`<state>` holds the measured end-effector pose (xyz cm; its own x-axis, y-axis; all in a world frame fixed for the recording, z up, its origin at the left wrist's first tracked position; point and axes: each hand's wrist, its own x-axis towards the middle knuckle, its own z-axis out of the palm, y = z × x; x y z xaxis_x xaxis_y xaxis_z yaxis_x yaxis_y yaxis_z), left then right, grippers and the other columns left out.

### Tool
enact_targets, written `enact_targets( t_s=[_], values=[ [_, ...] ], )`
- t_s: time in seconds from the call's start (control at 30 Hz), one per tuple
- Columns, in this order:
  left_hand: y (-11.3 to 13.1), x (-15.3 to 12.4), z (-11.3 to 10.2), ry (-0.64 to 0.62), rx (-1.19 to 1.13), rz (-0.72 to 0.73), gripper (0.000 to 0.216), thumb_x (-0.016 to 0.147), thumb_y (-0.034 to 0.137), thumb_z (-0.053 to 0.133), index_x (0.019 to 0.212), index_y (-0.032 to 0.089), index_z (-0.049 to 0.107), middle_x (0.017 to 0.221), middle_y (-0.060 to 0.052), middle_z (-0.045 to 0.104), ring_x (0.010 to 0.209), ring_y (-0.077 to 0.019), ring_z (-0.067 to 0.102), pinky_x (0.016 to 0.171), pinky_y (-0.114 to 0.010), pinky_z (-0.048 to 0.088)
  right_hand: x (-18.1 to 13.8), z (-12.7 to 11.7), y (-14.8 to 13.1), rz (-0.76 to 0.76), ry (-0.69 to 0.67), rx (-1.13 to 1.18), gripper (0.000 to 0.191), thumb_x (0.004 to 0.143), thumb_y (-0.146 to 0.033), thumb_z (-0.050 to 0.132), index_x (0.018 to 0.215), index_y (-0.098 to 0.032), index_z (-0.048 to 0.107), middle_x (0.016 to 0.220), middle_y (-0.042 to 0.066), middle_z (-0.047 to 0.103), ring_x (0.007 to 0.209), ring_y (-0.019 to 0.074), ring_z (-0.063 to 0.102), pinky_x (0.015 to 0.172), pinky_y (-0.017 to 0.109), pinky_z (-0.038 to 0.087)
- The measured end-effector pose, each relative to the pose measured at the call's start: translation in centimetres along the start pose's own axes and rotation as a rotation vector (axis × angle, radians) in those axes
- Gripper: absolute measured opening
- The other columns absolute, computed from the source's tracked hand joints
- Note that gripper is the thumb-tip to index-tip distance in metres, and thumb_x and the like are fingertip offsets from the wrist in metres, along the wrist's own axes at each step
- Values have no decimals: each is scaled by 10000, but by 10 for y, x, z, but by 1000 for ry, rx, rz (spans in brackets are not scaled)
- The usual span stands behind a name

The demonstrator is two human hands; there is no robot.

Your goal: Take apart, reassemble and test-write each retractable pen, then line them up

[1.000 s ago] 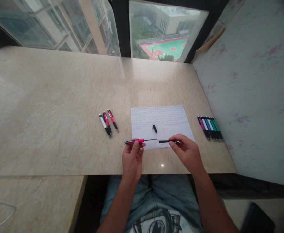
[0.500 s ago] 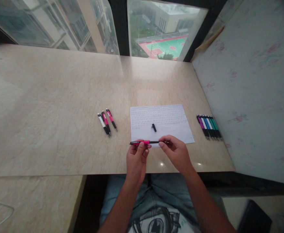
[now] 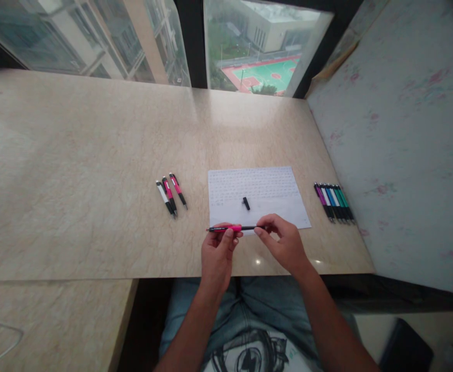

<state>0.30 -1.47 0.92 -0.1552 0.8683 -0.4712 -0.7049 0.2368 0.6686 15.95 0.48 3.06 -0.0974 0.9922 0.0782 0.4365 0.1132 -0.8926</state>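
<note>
A pink and black pen (image 3: 234, 228) lies level between my two hands, over the near edge of a written sheet of paper (image 3: 257, 211). My left hand (image 3: 219, 253) is closed around its pink barrel, thumb on top. The fingertips of my right hand (image 3: 282, 238) pinch the thin black part at its right end; the very tip is hidden by the fingers. On the paper just beyond the pen is a small black piece (image 3: 246, 203), too small to name surely.
To the left lie a white pen (image 3: 165, 198) and two pink pens (image 3: 178, 191). Several purple, blue, white and green pens (image 3: 333, 202) form a row at the right, near the flowered wall panel (image 3: 396, 155). Windows (image 3: 265, 51) stand behind the stone-patterned table (image 3: 94, 181).
My right hand has shifted slightly to the right along the pen. The left hand keeps its grip, and the other pens and the black piece stay in place.
</note>
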Motion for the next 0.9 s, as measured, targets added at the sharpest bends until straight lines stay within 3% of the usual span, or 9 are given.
enact_targets(
  t_s=[0.17,0.33,0.6,0.77,0.9],
  values=[
    [1,-1,-1,-18,49,3,240,704,261,824,872,148,696,838,-57,742,714,-115,675,648,-194,506,2,1,-2,20,-17,-136,358,950,-420,513,662,-212,556,548,-19,558,517,129,521,533,257,418],
    [1,0,-3,31,54,21,249,693,267,830,866,147,698,813,-38,731,696,-103,668,648,-187,502,3,2,-4,-108,-84,-109,168,904,-375,597,861,-215,627,786,27,670,687,160,613,640,274,496],
    [0,0,-5,-38,103,30,237,713,289,816,863,150,696,839,-58,740,714,-116,672,655,-202,513,1,4,0,-121,-58,-156,265,945,-361,554,731,-212,606,648,4,612,608,151,579,602,273,454],
    [2,2,-6,25,51,22,267,675,275,845,857,148,697,826,-46,741,680,-95,667,640,-180,512,2,5,0,-224,-107,-131,117,908,-331,607,900,-223,649,786,29,658,694,163,602,657,286,497],
    [2,3,-6,19,29,-3,274,660,285,855,833,143,697,804,-42,740,657,-93,667,622,-175,517,0,7,3,-253,-55,-135,114,931,-290,570,892,-232,660,774,32,659,691,166,597,659,296,499]
  ],
)
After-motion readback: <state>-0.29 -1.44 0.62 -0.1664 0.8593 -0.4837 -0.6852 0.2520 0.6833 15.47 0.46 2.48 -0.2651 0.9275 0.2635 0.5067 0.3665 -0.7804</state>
